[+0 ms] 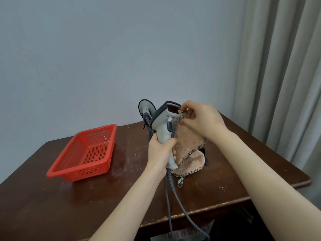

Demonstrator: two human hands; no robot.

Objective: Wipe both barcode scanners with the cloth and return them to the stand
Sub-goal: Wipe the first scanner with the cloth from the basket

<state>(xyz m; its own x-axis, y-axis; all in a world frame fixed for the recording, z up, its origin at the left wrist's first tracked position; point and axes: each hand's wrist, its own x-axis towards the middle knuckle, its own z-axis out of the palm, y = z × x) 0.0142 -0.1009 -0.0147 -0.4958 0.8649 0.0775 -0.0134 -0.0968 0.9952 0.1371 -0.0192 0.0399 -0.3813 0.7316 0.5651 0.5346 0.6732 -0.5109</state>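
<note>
Scanner [165, 122] is held upright above the tabletop [69, 197], its handle wrapped in the left grip [160, 150]. The right grip [201, 119] pinches the top edge of the cloth [188, 145] against the scanner's head, and the rest hangs beside the handle. A second scanner [146, 108] sits just behind on the stand [206, 160], which is mostly hidden. A red basket [69, 153] lies to the left.

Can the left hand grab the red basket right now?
Probably not yet. The left hand is busy gripping the scanner by its handle. Nothing stands between it and the basket, so the way looks free once the scanner is put down.
</note>
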